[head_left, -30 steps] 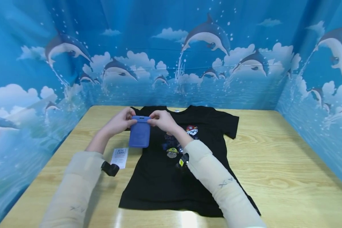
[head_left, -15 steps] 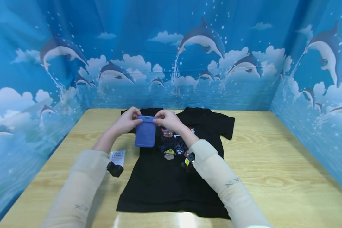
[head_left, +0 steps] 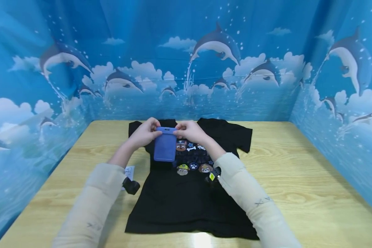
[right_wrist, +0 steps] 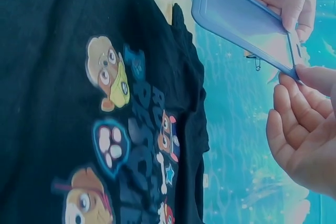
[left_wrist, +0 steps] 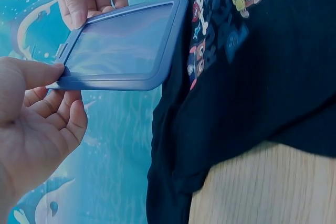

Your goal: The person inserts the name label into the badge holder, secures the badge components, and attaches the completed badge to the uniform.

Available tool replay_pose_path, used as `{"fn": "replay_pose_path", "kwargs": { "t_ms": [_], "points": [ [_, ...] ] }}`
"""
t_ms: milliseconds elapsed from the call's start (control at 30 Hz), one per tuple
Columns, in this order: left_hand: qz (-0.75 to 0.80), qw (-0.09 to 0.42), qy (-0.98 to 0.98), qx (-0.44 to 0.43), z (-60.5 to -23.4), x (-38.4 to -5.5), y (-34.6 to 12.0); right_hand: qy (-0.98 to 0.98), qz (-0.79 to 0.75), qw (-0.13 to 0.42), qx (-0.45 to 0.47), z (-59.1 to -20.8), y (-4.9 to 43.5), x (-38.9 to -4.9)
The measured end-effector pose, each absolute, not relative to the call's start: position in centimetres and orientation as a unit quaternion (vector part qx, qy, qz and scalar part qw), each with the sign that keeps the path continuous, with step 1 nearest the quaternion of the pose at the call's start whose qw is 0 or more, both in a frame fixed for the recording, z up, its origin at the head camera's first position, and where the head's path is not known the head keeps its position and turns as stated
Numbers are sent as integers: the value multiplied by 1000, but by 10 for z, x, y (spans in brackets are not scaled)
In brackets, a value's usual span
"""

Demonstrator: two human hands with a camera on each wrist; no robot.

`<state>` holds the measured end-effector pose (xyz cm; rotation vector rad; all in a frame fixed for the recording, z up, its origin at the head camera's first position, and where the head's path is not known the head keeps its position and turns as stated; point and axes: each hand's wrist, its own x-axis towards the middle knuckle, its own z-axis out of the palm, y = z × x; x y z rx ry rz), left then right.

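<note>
In the head view a blue card holder [head_left: 165,148] hangs upright above the left side of a black T-shirt [head_left: 173,199]. My left hand [head_left: 145,133] pinches its upper left corner between thumb and fingers. The upper right corner is pinched the same way by my right hand [head_left: 193,132]. Both wrist views show a clear window framed by the holder's rim, and a slot at its top edge. Nothing solid can be made out behind the window. Spread flat, the T-shirt bears several cartoon dog heads and a paw badge.
A white printed card [head_left: 129,172] lies on the wooden table [head_left: 291,179], partly hidden by my left wrist. Blue dolphin-print curtains [head_left: 186,62] enclose the back and sides. Past the holder's edge, the right wrist view shows a small metal clip [right_wrist: 256,62].
Both hands have carried the card holder to the right in the head view, further over the T-shirt. Their pinch on its top corners is the same. My left wrist now covers more of the card.
</note>
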<state>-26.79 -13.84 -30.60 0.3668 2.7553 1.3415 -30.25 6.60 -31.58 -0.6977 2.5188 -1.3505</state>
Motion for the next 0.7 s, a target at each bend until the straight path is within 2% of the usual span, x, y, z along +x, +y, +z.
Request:
{"fn": "replay_pose_path", "kwargs": {
  "t_ms": [700],
  "points": [
    [424,18,893,151,-307,-273,-97,874,-422,94,-224,-307,112,-295]
  ]
}}
